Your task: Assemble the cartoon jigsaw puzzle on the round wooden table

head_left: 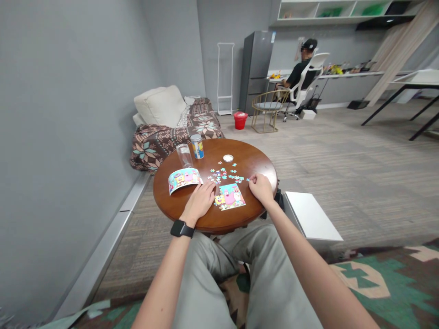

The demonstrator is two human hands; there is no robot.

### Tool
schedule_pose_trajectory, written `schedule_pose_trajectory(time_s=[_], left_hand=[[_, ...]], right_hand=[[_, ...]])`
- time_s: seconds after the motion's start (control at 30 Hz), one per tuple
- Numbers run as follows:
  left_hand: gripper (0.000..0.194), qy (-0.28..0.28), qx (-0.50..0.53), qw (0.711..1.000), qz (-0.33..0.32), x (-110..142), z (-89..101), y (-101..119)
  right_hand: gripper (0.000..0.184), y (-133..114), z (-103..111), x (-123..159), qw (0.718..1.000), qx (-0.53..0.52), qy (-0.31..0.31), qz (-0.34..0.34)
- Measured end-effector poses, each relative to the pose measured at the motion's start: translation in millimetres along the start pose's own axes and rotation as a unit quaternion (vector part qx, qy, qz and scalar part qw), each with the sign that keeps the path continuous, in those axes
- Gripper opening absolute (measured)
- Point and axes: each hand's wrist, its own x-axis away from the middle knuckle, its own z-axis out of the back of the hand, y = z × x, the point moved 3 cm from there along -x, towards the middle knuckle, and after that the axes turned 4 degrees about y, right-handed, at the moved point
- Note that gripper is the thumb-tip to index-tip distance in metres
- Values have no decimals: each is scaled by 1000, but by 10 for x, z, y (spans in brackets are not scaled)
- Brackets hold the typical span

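Note:
On the round wooden table (pixel 192 214) lies a partly joined cartoon jigsaw puzzle (pixel 230 196). My left hand (pixel 201 199) rests on the tabletop just left of the puzzle, fingers stretched out, holding nothing. To the right of the puzzle, my right hand (pixel 261 188) pinches a small puzzle piece (pixel 248 179) between thumb and fingertips. Several loose puzzle pieces (pixel 222 173) are scattered beyond the joined part. A curved picture sheet (pixel 185 179) with the same cartoon stands left of my left hand.
Toward the table's far side are a clear glass (pixel 184 156), a cartoon-printed tin (pixel 197 147) and a round lid (pixel 228 158). A white box (pixel 312 214) stands right of the table. Farther back are a red bin (pixel 240 120), a gold-framed chair (pixel 267 107) and a seated person (pixel 298 73).

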Motion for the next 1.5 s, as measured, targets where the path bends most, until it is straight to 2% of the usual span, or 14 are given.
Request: schedule_pose_trajectory(time_s=[0.2, 0.43, 0.6, 0.83, 1.07, 1.23, 1.5], left_hand=[[38, 33, 13, 999, 22, 22, 48, 2], [34, 27, 18, 999, 30, 23, 53, -13], [33, 31, 22, 998, 40, 27, 78, -9], [31, 41, 38, 998, 39, 26, 77, -19], [31, 43, 51, 996, 54, 20, 80, -22], [30, 50, 55, 996, 52, 22, 86, -20], [32, 51, 55, 996, 54, 25, 75, -25]], right_hand=[[14, 4, 4, 0, 1000, -16, -1, -19], [23, 31, 26, -19, 997, -64, 48, -22], [30, 30, 19, -14, 996, -79, 31, -35], [25, 27, 2, -3, 997, -64, 7, -33], [30, 72, -21, -18, 994, -74, 59, -44], [35, 28, -51, -9, 999, -43, 32, -9], [18, 38, -57, -20, 998, -49, 31, -8]])
